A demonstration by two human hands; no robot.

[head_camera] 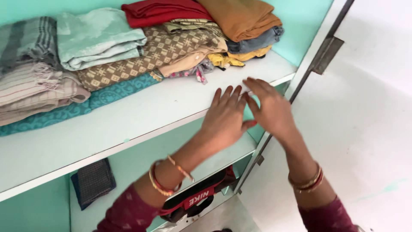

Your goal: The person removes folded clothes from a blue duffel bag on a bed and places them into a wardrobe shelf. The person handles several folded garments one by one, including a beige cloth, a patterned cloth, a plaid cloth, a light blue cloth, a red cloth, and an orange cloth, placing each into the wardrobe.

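Both hands over bare front of white shelf [141, 116], empty. Left hand [225, 118] flat, fingers spread; right hand [270, 107] open, overlapping it. Folded clothes stack [171, 47] sits just behind, pushed back, leaving front strip free.

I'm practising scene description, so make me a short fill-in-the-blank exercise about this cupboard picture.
1. Both hands, left hand and right hand, hover over the front edge of the white ____.
2. The red cloth lies at the ____ of the folded pile.
3. Each wrist wears ____.
4. The dark checked cloth lies on the ____ shelf.

Missing words: shelf; top; bangles; lower
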